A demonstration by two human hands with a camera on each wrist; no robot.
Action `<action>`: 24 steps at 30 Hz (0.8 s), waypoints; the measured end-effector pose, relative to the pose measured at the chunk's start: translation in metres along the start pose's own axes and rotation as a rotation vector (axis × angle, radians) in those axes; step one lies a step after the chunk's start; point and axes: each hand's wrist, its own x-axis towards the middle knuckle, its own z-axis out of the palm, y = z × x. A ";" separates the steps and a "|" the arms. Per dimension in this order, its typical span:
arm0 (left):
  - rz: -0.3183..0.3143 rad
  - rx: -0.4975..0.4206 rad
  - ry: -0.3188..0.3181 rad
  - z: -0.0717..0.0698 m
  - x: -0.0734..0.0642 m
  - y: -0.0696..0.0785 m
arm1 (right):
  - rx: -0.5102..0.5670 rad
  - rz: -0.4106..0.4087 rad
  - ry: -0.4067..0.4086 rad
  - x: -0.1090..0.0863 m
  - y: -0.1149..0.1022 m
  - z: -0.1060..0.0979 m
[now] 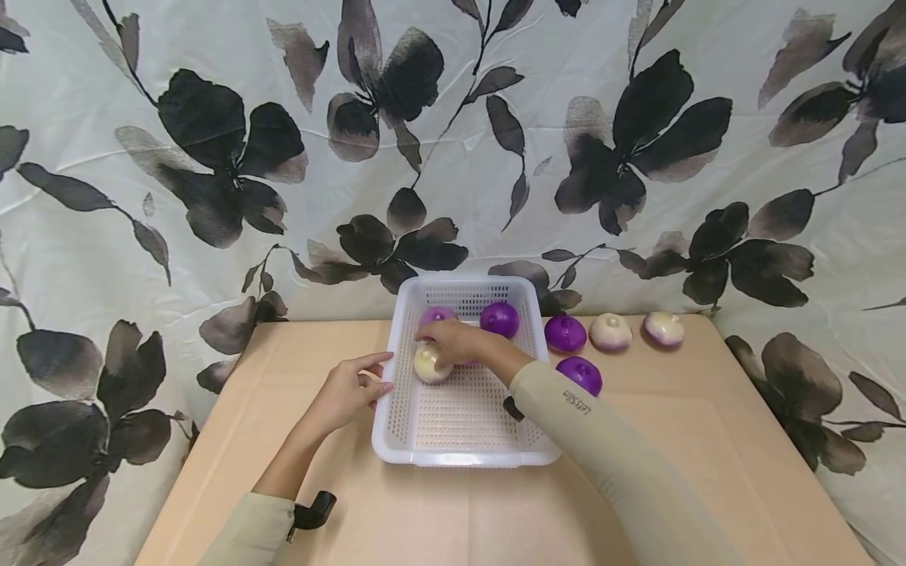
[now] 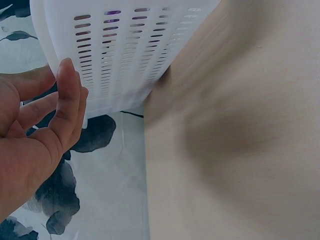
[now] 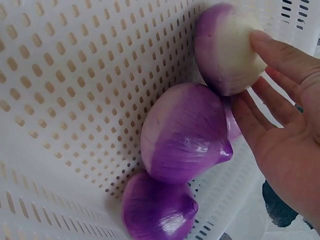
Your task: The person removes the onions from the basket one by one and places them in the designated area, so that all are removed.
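Observation:
My right hand [image 1: 456, 343] reaches into a white perforated plastic basket [image 1: 467, 458] and pinches a white-and-purple onion [image 3: 227, 50] between thumb and fingers, near the basket's left wall. Purple onions lie beside it: one [image 1: 499, 318] at the back right, another [image 1: 437, 314] at the back left. A further onion [image 3: 185, 135] shows large in the right wrist view, mostly hidden under my hand in the head view. With fingers loosely bent, my left hand [image 1: 345, 393] touches the basket's left rim; in the left wrist view, its fingertips [image 2: 67, 67] rest at the outer wall.
Right of the basket, a purple onion [image 1: 565, 334] and two whitish onions [image 1: 610, 332] stand in a row. Another purple onion [image 1: 580, 376] sits nearer, partly behind my right sleeve [image 1: 609, 440]. A floral cloth [image 1: 495, 204] hangs behind the wooden table [image 1: 708, 472].

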 end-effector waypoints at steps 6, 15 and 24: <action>0.002 -0.003 0.000 0.000 0.000 0.001 | -0.014 0.018 -0.016 0.001 0.003 0.003; -0.004 -0.011 -0.001 0.001 0.001 -0.001 | 0.006 -0.002 -0.018 0.001 0.006 0.007; -0.006 -0.013 -0.001 0.001 0.001 -0.001 | -0.017 -0.014 -0.020 0.001 0.004 0.011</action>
